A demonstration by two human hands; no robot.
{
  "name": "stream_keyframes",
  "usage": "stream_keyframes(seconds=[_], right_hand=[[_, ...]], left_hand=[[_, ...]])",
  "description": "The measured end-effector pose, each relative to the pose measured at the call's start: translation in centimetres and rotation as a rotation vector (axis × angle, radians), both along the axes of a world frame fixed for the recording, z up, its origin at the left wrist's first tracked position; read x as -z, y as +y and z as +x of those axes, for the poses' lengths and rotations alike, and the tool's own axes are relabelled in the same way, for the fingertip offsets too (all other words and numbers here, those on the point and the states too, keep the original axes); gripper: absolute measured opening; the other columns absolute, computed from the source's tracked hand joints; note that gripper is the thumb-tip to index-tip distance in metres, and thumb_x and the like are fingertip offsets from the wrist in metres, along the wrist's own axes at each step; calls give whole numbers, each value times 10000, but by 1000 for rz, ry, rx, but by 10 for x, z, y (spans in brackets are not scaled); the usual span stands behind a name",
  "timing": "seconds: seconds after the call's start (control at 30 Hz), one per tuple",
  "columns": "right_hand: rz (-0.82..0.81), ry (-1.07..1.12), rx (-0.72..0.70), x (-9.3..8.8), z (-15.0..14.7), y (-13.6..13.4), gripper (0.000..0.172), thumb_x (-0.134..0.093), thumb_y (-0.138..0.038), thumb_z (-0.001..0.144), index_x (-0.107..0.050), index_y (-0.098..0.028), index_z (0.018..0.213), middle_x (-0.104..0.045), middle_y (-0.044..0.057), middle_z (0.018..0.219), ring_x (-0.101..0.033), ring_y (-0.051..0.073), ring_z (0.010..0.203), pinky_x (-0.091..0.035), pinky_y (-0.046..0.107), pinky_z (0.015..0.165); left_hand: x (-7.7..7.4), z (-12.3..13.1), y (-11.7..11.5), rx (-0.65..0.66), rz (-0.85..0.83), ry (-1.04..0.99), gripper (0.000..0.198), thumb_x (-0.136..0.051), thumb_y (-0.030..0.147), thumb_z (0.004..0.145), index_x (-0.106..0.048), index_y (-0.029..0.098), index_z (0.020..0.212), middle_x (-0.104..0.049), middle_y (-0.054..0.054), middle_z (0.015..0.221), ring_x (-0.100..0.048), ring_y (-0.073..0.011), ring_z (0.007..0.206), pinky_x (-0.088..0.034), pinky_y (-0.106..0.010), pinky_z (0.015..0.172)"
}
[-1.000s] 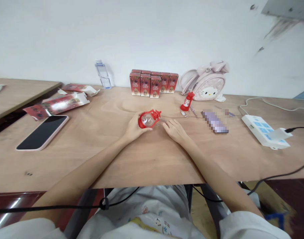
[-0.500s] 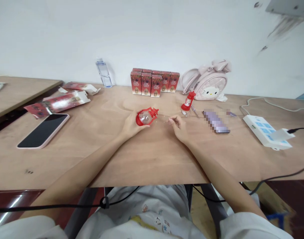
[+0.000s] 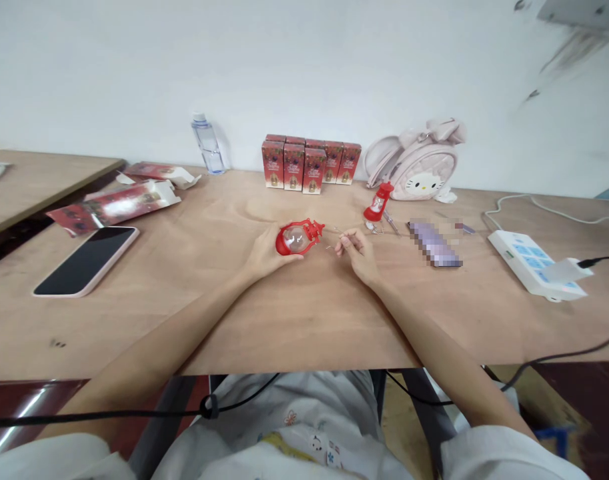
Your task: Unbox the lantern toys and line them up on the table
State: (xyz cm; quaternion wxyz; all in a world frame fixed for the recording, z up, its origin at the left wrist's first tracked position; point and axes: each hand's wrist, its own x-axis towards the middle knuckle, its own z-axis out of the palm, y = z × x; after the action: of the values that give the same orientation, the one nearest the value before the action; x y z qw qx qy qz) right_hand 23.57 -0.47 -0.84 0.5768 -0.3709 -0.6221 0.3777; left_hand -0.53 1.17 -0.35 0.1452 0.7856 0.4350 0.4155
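Observation:
My left hand (image 3: 268,253) is closed around the base of a small red lantern (image 3: 298,238) with a clear globe, which lies on its side with its top pointing right. My right hand (image 3: 356,253) is just right of the lantern's top, thumb and fingertips pinched together. A thin, light, wire-like piece (image 3: 329,248) shows at those fingertips, too small to make out well. Beyond my right hand, a second red lantern (image 3: 378,202) leans, with small bits and a slim screwdriver-like tool (image 3: 391,223) beside it.
Several red boxes (image 3: 313,171) stand by the wall, between a water bottle (image 3: 208,145) and a pink bag (image 3: 424,170). On the left are a phone (image 3: 87,262) and opened red packaging (image 3: 127,204). A purple phone (image 3: 433,243) and a white power strip (image 3: 534,265) are right.
My left hand has shifted slightly right with the lantern, bringing its top closer to my right hand. My right hand stays pinched in nearly the same place.

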Motion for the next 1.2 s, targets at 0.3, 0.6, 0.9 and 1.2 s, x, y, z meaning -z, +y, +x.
stream_keyframes(seconds=[0.3, 0.6, 0.9, 1.2], right_hand=[[-17, 35, 6, -3, 0, -1, 294, -605, -495, 816, -535, -210, 822, -598, -40, 627, -534, 89, 558, -447, 247, 572], [-35, 59, 1, 0, 1, 2, 286, -613, -485, 814, -532, -211, 829, -609, -39, 635, -542, 90, 559, -449, 247, 573], [-93, 60, 7, 0, 2, 3, 327, -616, -529, 791, -514, -221, 829, -587, -47, 614, -531, 93, 550, -442, 250, 574], [-231, 79, -83, 0, -2, 2, 412, -659, -587, 718, -515, -224, 849, -515, -71, 568, -425, 72, 477, -356, 230, 500]], left_hand=[[-3, 1, -3, 2, -19, -6, 766, -830, 440, 593, -488, 191, 1232, -611, -108, 1204, -586, -289, 1113, -461, -416, 943], [-3, 1, -2, 32, -17, -45, 770, -832, 455, 585, -502, 197, 1231, -602, -126, 1218, -577, -303, 1125, -446, -435, 956], [-7, 4, -6, 133, -119, -187, 790, -862, 412, 538, -521, 171, 1209, -606, -128, 1225, -575, -286, 1128, -435, -424, 980], [-12, 12, -7, 208, -518, -551, 649, -863, 309, 490, -591, 142, 1055, -666, -115, 1119, -606, -274, 1076, -435, -429, 985]])
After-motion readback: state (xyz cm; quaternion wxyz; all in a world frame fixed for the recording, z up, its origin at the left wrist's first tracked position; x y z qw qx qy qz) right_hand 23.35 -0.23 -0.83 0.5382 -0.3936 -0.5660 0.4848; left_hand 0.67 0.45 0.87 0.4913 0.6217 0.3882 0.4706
